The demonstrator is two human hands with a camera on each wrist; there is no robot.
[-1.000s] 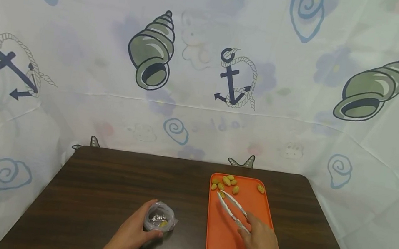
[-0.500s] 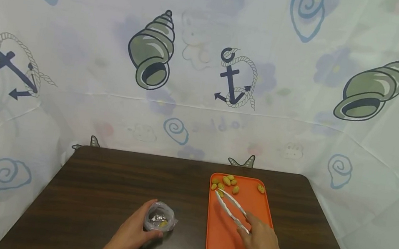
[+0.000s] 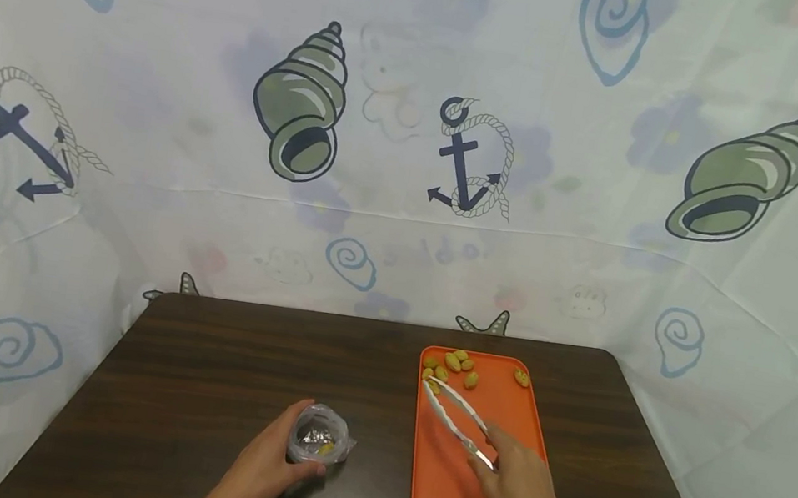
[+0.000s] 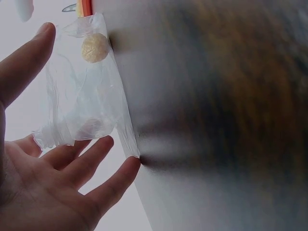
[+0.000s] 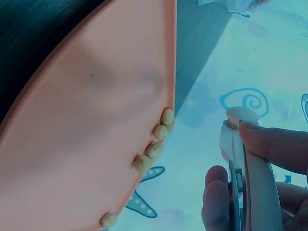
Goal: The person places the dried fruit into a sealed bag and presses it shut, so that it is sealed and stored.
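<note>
My left hand (image 3: 273, 460) holds a clear, crinkled plastic bag (image 3: 302, 428) that stands with a round mouth upward on the table. Thumb and fingers curve round its side; a yellowish piece (image 4: 95, 47) shows inside. My right hand (image 3: 522, 488) grips a pair of white-tipped tongs (image 3: 454, 429) over an orange tray (image 3: 435, 489). The tongs' tips are close together at the tray's far left corner, beside several small, oval, nut-like pieces (image 3: 453, 361). In the right wrist view a bit of brown (image 5: 233, 124) shows between the tips; whether it is gripped cannot be told.
One more nut-like piece (image 3: 522, 377) lies alone at the tray's far right corner. The dark wooden table (image 3: 217, 368) ends at a patterned cloth (image 3: 395, 164) hanging behind and at both sides. The bag stands left of the tray.
My right hand has moved slightly left; the tongs' tips have shifted left toward the tray's left rim, and the piece by them has shifted left too. My left hand and the bag have stayed still.
</note>
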